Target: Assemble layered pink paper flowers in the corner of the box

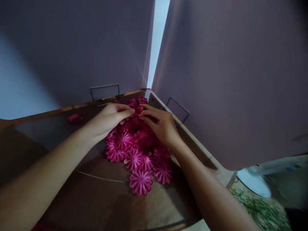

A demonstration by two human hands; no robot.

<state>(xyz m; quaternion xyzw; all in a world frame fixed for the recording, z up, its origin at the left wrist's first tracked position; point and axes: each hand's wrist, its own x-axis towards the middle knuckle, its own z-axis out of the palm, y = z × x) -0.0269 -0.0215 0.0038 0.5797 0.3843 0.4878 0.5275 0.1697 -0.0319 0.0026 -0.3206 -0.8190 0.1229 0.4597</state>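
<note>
Over a heap of pink artificial flowers [133, 159], my two hands meet with their fingertips close together. My left hand [112, 118] has its thumb and fingers pinched at the edge of a pink flower piece [138, 111]. From the other side my right hand [160, 123] grips the same piece with bent fingers; its exact hold is partly hidden. The heaped flowers are flat, with several rounded petals each, and some lie under my wrists. One loose flower [141, 183] rests at the near end of the heap.
The heap lies on a brown tabletop [103, 199] in a corner between two grey panels [228, 80]. Wire loops [105, 86] stand at both panels. A pink piece [75, 118] lies apart on the left. At lower right are green foliage [262, 210] and a white round object [253, 183].
</note>
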